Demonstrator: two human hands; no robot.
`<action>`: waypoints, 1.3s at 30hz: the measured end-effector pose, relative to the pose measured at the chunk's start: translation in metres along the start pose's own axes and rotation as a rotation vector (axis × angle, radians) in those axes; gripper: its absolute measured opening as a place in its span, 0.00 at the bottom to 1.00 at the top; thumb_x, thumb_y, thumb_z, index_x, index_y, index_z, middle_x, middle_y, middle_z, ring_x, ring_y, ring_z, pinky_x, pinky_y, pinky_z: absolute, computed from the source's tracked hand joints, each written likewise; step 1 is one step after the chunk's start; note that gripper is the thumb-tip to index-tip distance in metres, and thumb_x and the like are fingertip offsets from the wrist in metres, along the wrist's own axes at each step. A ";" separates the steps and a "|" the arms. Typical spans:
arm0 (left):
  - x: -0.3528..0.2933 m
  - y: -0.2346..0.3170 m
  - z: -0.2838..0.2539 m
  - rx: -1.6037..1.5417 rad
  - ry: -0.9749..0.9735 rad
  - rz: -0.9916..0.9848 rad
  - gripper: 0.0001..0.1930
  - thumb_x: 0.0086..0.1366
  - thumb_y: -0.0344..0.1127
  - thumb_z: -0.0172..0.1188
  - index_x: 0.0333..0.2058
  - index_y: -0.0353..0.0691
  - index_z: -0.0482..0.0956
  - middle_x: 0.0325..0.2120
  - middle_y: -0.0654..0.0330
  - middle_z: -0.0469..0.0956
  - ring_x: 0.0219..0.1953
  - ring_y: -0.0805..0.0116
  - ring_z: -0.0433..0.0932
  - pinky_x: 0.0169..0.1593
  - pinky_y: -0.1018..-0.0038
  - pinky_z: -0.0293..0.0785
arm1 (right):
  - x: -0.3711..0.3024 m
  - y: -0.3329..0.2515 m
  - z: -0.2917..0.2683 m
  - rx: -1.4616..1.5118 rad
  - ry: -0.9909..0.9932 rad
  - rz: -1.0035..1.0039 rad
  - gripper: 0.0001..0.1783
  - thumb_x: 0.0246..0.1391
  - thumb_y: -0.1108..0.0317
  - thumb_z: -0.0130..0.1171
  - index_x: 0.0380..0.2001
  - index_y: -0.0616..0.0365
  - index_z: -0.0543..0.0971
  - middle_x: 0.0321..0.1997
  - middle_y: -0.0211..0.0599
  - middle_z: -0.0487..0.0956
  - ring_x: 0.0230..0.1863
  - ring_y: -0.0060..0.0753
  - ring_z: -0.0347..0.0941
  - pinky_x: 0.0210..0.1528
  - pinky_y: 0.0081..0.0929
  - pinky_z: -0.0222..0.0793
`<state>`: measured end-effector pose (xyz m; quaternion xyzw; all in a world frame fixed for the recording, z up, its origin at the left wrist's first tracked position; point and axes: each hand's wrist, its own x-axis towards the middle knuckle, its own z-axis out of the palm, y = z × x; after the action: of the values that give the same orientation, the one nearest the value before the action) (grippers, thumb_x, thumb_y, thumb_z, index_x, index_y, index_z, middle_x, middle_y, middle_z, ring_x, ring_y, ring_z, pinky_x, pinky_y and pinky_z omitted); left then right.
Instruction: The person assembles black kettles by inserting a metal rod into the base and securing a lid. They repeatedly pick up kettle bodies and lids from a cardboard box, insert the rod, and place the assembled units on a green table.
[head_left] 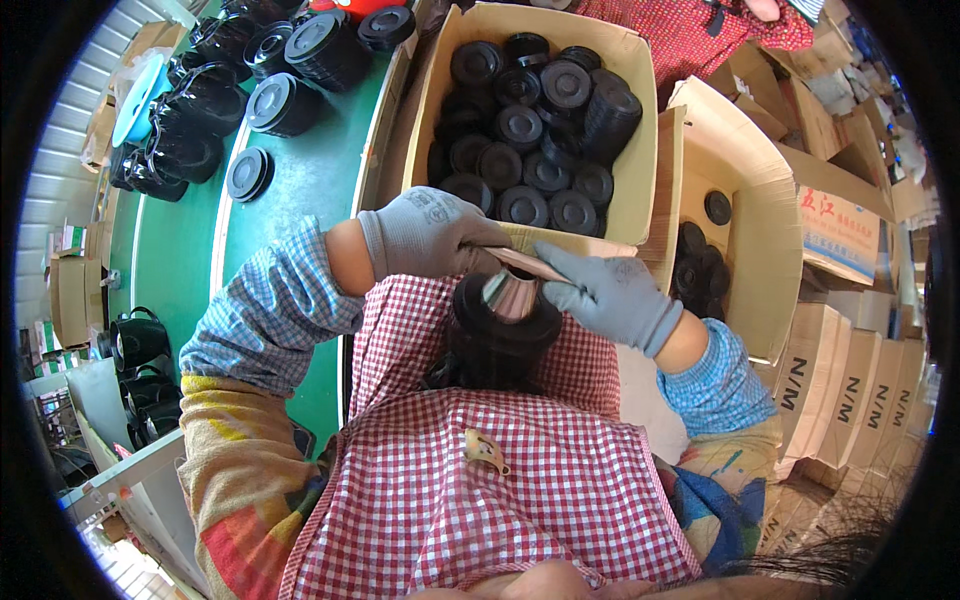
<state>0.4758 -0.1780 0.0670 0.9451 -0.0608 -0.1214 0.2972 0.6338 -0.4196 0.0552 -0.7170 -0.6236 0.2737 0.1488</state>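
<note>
Both my hands wear grey gloves. My left hand (428, 236) and my right hand (612, 297) are closed on the two ends of a thin, pinkish-brown flat strip (527, 263); its kind I cannot make out. Just under the strip, a shiny, cone-like piece (510, 297) stands in the top of a dark round object (500, 345) at my lap. Whether the strip touches that piece is unclear. Just beyond my hands, an open cardboard box (642, 130) holds many black round lids (520, 127), some of them stacked.
On the left, a green conveyor belt (285, 215) carries stacked black lids (280, 105) and glossy black pots (185, 135). A second cardboard box (755, 250) with black lids stands to the right, near flattened cartons (850, 385). A light-blue basin (140, 100) sits far left.
</note>
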 end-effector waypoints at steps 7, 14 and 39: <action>0.015 0.002 -0.001 0.064 -0.082 -0.044 0.21 0.66 0.52 0.60 0.51 0.47 0.82 0.35 0.49 0.81 0.39 0.45 0.81 0.43 0.54 0.76 | 0.009 0.012 -0.015 -0.168 -0.082 -0.133 0.29 0.65 0.47 0.51 0.61 0.53 0.72 0.31 0.50 0.83 0.33 0.54 0.81 0.36 0.49 0.75; 0.011 -0.003 0.015 -0.098 0.046 0.028 0.18 0.69 0.49 0.59 0.50 0.47 0.82 0.35 0.51 0.84 0.38 0.49 0.83 0.43 0.56 0.78 | 0.032 0.021 -0.040 -0.122 -0.290 -0.242 0.29 0.61 0.44 0.54 0.56 0.53 0.76 0.36 0.48 0.84 0.36 0.50 0.82 0.40 0.46 0.75; 0.002 -0.013 0.103 -0.347 0.703 0.327 0.17 0.64 0.48 0.64 0.46 0.43 0.81 0.44 0.57 0.79 0.46 0.56 0.79 0.49 0.60 0.75 | 0.058 0.000 0.025 1.547 -0.147 -0.343 0.46 0.68 0.31 0.30 0.78 0.46 0.37 0.82 0.43 0.42 0.80 0.46 0.44 0.77 0.42 0.43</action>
<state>0.4511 -0.2241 -0.0223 0.8428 -0.0837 0.2484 0.4701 0.6232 -0.3660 0.0233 -0.2845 -0.3666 0.6489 0.6030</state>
